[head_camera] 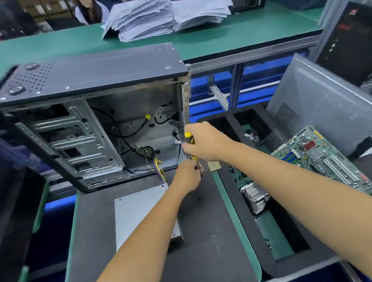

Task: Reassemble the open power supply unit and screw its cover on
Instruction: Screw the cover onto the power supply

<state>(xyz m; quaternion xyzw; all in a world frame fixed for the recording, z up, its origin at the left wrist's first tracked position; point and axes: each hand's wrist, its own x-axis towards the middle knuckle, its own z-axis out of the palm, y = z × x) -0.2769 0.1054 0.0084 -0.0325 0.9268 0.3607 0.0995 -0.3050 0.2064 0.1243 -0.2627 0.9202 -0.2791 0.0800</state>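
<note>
Crowding both hands, computer case [88,118] overhangs power supply unit [139,212].

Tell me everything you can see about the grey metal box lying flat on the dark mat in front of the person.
The power supply unit is a flat box of dull grey metal, lying on the dark foam mat. Its plain top face shows a small screw hole near the far left corner. A bundle of yellow, purple and black wires runs from its far end up into the open computer case. The left forearm crosses over its right side; whether it touches is unclear. No hand holds it.
</note>
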